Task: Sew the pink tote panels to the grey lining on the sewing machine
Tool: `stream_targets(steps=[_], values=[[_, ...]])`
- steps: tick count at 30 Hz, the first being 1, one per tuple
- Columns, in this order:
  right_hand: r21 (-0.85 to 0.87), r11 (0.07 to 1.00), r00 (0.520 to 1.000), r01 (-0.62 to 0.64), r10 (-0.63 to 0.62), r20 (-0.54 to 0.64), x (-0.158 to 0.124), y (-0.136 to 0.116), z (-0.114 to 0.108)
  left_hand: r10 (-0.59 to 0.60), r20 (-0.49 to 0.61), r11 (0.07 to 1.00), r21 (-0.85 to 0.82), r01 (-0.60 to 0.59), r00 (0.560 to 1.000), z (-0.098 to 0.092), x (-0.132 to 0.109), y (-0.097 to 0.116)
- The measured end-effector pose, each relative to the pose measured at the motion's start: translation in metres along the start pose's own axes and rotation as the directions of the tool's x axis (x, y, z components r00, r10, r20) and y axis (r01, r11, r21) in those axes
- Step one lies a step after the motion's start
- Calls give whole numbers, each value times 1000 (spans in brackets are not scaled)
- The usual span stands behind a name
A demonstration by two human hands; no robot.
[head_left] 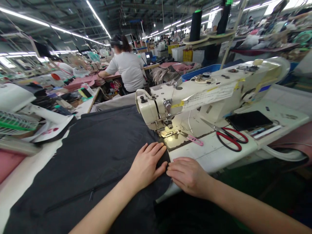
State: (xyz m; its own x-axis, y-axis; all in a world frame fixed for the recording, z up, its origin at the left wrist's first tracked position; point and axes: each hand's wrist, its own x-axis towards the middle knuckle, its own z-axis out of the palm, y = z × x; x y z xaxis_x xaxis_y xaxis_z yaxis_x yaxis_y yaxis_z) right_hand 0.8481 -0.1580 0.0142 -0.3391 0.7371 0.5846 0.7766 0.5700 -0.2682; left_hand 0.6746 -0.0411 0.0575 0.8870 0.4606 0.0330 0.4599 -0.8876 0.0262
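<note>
Presently, the black fabric (104, 139) lies across the sewing table (209, 157), its edge beside the sewing machine's (214, 89) needle area. The left hand (146, 164) presses flat upon it, grasping nothing; the right hand (190, 175), fingers bent, meets its edge, any pinch indeterminable. Red-handled scissors (220, 130) lie rightward.

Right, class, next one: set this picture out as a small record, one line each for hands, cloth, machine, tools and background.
Left hand: palm down on the dark cloth
Right hand: at the cloth's right edge, fingers bent; firmness of grip unclear
Cloth: spread left of the needle area, with what looks like a zip
Machine: pale sewing machine, lit beneath its needle end
Tools: red-and-black-handled scissors and pink-handled snips, right of the cloth
Background: person in a pale top
</note>
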Motion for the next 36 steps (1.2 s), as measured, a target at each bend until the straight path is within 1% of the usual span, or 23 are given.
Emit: stream_targets(steps=[5,10,17,21,24,30,33,36], values=[[11,1000,1000,-14,14,18,6,3,-1,44,-16,999,1,-44,999,-1,7,-7],[10,1000,999,-23,22,36,12,6,1,47,0,999,-12,-47,999,0,10,-15],[10,999,999,-44,44,-29,22,15,6,66,-13,997,-39,-67,998,2,20,-28],[1,999,999,-47,47,-14,29,19,7,83,-21,995,-53,-84,996,1,24,-35],[-6,999,999,-50,50,-5,29,20,7,92,-25,993,-77,-94,995,0,25,-35],[14,999,999,-48,48,-3,25,19,7,26,13,996,-89,-25,1000,-2,14,-29],[18,999,999,-41,40,8,24,19,7,21,-16,997,-77,-23,1000,0,11,-26],[4,999,999,-37,37,26,26,19,6,46,-54,998,-34,-48,997,4,13,-27]])
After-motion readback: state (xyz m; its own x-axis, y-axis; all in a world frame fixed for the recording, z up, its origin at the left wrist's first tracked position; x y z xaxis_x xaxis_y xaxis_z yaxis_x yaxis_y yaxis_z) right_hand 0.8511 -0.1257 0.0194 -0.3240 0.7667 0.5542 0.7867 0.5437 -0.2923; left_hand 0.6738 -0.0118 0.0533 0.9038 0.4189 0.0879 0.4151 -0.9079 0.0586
